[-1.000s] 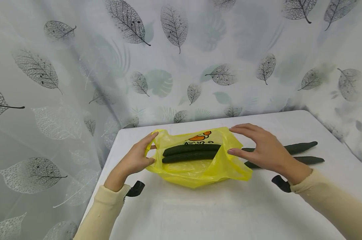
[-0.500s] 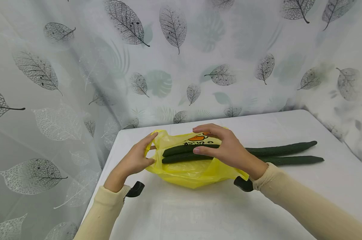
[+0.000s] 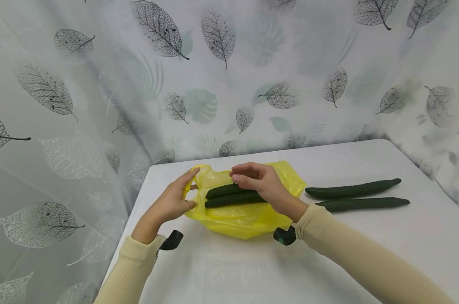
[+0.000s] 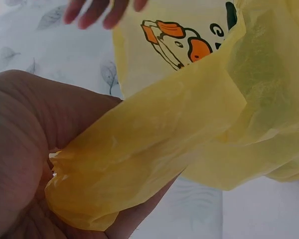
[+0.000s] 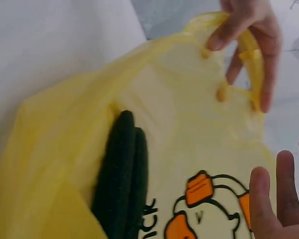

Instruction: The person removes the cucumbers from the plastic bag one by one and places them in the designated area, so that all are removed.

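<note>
A yellow plastic bag with a printed cartoon duck lies on the table with its mouth spread. My left hand grips the handle at the bag's left end, the film passing between thumb and fingers. Inside the bag two dark green cucumbers lie side by side, their right ends hidden behind my right hand. That hand hovers over the bag's opening with nothing in it. Its fingers look extended in the right wrist view.
To the right of the bag, two more cucumbers, an upper one and a lower one, lie on the white table. A leaf-patterned curtain hangs behind the table and along its sides.
My right hand has moved left from the bag's right edge to above the cucumbers in the bag. The bag's right side has fallen back. My left hand has stayed put.
</note>
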Demonstrator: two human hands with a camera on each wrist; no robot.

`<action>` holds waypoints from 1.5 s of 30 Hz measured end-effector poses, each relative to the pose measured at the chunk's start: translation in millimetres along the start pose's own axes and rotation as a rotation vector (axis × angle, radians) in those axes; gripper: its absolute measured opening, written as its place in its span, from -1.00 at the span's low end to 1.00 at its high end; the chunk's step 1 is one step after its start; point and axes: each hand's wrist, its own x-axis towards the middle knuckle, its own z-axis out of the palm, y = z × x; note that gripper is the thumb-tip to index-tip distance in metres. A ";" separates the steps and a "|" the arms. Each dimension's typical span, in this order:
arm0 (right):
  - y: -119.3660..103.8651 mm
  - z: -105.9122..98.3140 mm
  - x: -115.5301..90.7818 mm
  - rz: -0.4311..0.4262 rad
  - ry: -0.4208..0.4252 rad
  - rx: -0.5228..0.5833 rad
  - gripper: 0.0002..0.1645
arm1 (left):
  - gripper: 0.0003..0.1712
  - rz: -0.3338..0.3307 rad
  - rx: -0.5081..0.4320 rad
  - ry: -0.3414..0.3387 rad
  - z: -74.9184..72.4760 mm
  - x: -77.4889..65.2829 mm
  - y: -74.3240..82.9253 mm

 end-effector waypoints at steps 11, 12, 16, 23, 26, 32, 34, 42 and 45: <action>43.9 9.9 10.1 -0.038 0.009 -0.446 -0.46 | 0.12 0.003 -0.020 -0.001 -2.2 0.6 -2.9; 47.1 10.2 11.1 -0.040 0.013 -0.477 -0.46 | 0.12 0.002 -0.016 -0.001 -2.3 0.5 -2.9; 59.1 10.4 15.2 -0.013 0.023 -0.529 -0.49 | 0.12 -0.002 0.006 0.001 -2.9 0.2 -2.6; 75.7 8.8 21.7 0.090 0.023 -0.735 -0.47 | 0.12 0.003 -0.016 -0.004 -2.0 1.2 -4.3; 82.0 6.9 23.9 0.112 0.019 -0.855 -0.45 | 0.12 0.011 -0.022 -0.003 -1.4 1.4 -5.3; 91.4 3.2 26.4 0.149 0.021 -1.005 -0.44 | 0.13 0.018 -0.015 0.007 -1.1 1.0 -7.4; 93.2 2.6 26.7 0.157 0.026 -1.024 -0.44 | 0.12 0.017 -0.024 0.004 -1.1 0.7 -7.7; 97.6 1.6 27.5 0.124 -0.001 -1.109 -0.42 | 0.12 0.017 -0.027 -0.001 -0.1 1.5 -8.3; 98.4 1.5 27.3 0.093 -0.007 -1.148 -0.44 | 0.13 0.017 -0.019 0.005 0.2 1.9 -8.1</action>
